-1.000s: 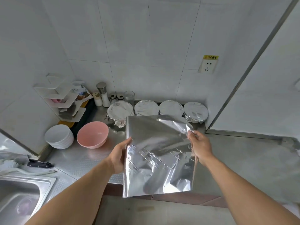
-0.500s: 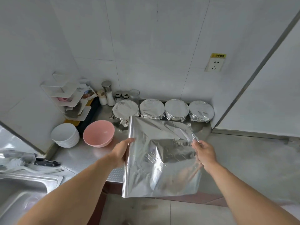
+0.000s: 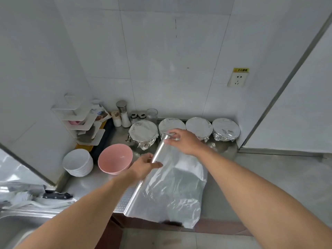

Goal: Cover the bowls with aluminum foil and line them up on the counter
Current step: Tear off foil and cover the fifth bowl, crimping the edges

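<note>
Left hand (image 3: 146,163) grips the foil sheet (image 3: 172,187) at mid-edge; right hand (image 3: 181,141) pinches its far corner, near pink bowl (image 3: 115,161).

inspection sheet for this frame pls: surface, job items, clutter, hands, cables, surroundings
Surface: steel counter, dull; foil sheet hangs over its front edge.
Job's things: four foil-covered bowls in a row at the back wall; pink bowl uncovered; stack of white bowls uncovered; foil roll with sheet pulled out.
Clutter: corner rack, shakers and jars, knife by the sink.
Hands: left hand has its grip on the roll's middle; right hand pinches the far end.
Cables: nothing seen.
Surroundings: tiled walls, wall socket, sink at lower left.
</note>
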Available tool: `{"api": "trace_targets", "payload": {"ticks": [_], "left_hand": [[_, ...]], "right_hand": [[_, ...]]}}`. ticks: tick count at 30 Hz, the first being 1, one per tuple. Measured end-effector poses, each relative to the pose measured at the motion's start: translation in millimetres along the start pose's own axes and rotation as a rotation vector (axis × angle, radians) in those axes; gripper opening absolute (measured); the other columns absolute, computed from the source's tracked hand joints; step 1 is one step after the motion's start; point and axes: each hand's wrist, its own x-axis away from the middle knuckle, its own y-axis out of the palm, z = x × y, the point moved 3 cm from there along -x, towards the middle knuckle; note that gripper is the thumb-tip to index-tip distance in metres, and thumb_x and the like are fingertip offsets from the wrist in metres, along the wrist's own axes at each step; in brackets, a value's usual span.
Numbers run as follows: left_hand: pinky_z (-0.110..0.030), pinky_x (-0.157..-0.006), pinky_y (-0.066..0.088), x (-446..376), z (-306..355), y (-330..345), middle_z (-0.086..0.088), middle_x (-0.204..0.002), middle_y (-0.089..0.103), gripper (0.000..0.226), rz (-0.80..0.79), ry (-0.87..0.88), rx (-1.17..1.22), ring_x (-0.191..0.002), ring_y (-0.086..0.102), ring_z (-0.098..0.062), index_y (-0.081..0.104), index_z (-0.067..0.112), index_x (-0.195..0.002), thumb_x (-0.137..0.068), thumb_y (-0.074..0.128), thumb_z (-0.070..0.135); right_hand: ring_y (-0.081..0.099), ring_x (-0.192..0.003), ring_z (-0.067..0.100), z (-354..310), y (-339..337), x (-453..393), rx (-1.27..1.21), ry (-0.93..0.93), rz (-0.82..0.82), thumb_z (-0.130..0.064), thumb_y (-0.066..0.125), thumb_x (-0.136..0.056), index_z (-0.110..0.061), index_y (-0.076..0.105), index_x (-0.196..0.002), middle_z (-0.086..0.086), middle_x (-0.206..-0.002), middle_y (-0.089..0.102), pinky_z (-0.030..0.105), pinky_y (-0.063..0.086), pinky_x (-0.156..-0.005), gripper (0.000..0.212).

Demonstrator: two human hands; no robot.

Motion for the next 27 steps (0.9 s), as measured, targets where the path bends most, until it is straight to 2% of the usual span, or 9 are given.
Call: {"api": "trace_targets", "payload": {"ticks": [5, 9, 11, 13, 16, 19, 21, 23, 27], "left_hand": [[-0.029, -0.052, 0.029, 3.1, 7.5, -8.9, 0.006, -0.061, 0.042, 0.036, -0.079, 0.047, 0.095, -0.054, 0.034, -0.014, 0.054, 0.017, -0.095, -0.092, 0.072, 0.047], [-0.024, -0.078, 0.042, 2.8, 28.7, -3.2, 0.009, -0.106, 0.066, 0.032, -0.128, 0.127, 0.158, -0.090, 0.060, -0.011, 0.060, 0.027, -0.115, -0.091, 0.074, 0.042], [-0.026, -0.069, 0.043, 1.7, 37.8, -0.2, 0.004, -0.094, 0.067, 0.030, -0.088, 0.170, 0.074, -0.079, 0.061, -0.019, 0.061, 0.022, -0.115, -0.092, 0.074, 0.037], [-0.021, -0.060, 0.043, 0.0, 42.5, 0.6, 0.002, -0.085, 0.065, 0.023, -0.043, 0.171, 0.061, -0.067, 0.060, -0.015, 0.062, 0.021, -0.112, -0.096, 0.071, 0.034], [-0.019, -0.063, 0.044, 3.2, 50.3, 4.8, 0.006, -0.095, 0.068, 0.026, -0.034, 0.169, 0.077, -0.081, 0.064, -0.012, 0.062, 0.022, -0.119, -0.097, 0.069, 0.034], [-0.011, -0.067, 0.044, 4.3, 55.5, 10.0, 0.016, -0.099, 0.069, 0.021, -0.045, 0.122, 0.146, -0.094, 0.067, -0.005, 0.065, 0.028, -0.110, -0.100, 0.060, 0.046], [-0.011, -0.084, 0.042, 7.0, 61.7, 14.6, 0.019, -0.112, 0.066, 0.043, -0.039, 0.102, 0.184, -0.108, 0.062, -0.002, 0.065, 0.029, -0.119, -0.097, 0.052, 0.063], [-0.027, -0.105, 0.036, 5.0, 66.0, 20.3, 0.012, -0.138, 0.058, 0.072, -0.014, 0.128, 0.169, -0.131, 0.051, -0.012, 0.056, 0.026, -0.142, -0.091, 0.049, 0.076], [-0.028, -0.105, 0.031, 0.0, 78.3, 29.3, 0.005, -0.147, 0.052, 0.064, 0.082, 0.203, 0.215, -0.140, 0.044, -0.015, 0.050, 0.017, -0.147, -0.100, 0.051, 0.060]], "right_hand": [[0.068, -0.099, 0.014, -7.5, 10.6, -4.4, -0.097, 0.005, -0.046, -0.050, 0.077, -0.085, -0.028, 0.068, -0.124, -0.002, -0.104, 0.072, 0.030, 0.049, -0.087, 0.046], [0.068, -0.097, 0.008, -6.8, 15.9, -0.5, -0.203, 0.008, -0.079, -0.046, 0.078, -0.085, -0.030, 0.067, -0.123, -0.006, -0.107, 0.073, 0.025, 0.049, -0.087, 0.043], [0.069, -0.101, 0.007, -5.9, 9.2, 4.0, -0.299, 0.006, -0.057, -0.038, 0.078, -0.087, -0.024, 0.068, -0.127, -0.002, -0.111, 0.074, 0.018, 0.048, -0.086, 0.044], [0.073, -0.097, 0.008, -0.6, 0.6, 8.8, -0.348, -0.002, -0.017, -0.036, 0.080, -0.085, -0.023, 0.070, -0.125, 0.000, -0.104, 0.077, 0.019, 0.050, -0.087, 0.043], [0.074, -0.092, 0.009, 12.1, -10.8, 12.2, -0.321, 0.040, 0.065, -0.040, 0.085, -0.079, -0.027, 0.073, -0.106, -0.004, -0.092, 0.078, 0.028, 0.052, -0.088, 0.032], [0.073, -0.090, 0.013, 14.4, -15.6, 11.7, -0.283, 0.041, 0.050, -0.040, 0.084, -0.080, -0.027, 0.074, -0.091, -0.001, -0.087, 0.078, 0.034, 0.052, -0.088, 0.020], [0.072, -0.088, 0.012, 10.3, -19.0, 13.7, -0.275, 0.019, 0.019, -0.040, 0.081, -0.084, -0.025, 0.074, -0.089, 0.000, -0.088, 0.078, 0.032, 0.052, -0.086, 0.017], [0.070, -0.083, 0.007, 6.8, -21.9, 16.0, -0.247, 0.006, -0.016, -0.047, 0.078, -0.085, -0.025, 0.074, -0.092, -0.004, -0.086, 0.077, 0.027, 0.051, -0.080, 0.023], [0.058, -0.066, 0.007, 5.3, -28.7, 17.4, -0.155, -0.028, -0.024, -0.055, 0.075, -0.084, -0.027, 0.073, -0.090, -0.003, -0.075, 0.072, 0.029, 0.043, -0.067, 0.029]]}}
